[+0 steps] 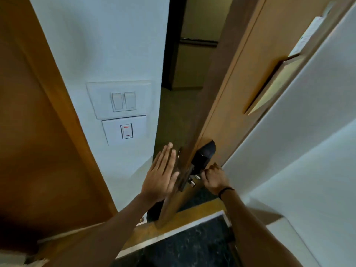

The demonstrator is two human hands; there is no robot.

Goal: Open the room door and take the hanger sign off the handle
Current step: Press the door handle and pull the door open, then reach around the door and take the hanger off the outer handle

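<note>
The brown wooden room door (pixel 237 89) stands partly open, its edge turned toward me, with a dim corridor showing through the gap. A black lock body (pixel 204 153) sits on the door's inner face. My right hand (pixel 214 178) is closed around the inner handle just below that lock. My left hand (pixel 160 176) is flat with fingers straight and apart, held by the door's edge on the outer side. No hanger sign shows; the outer handle is hidden behind the door edge and my left hand.
A white wall (pixel 107 45) with two switch plates (pixel 123 110) stands left of the gap. Another brown panel (pixel 32 122) fills the far left. A white wall (pixel 317 132) lies close on the right. Dark speckled floor (pixel 192 245) and a wooden threshold lie below.
</note>
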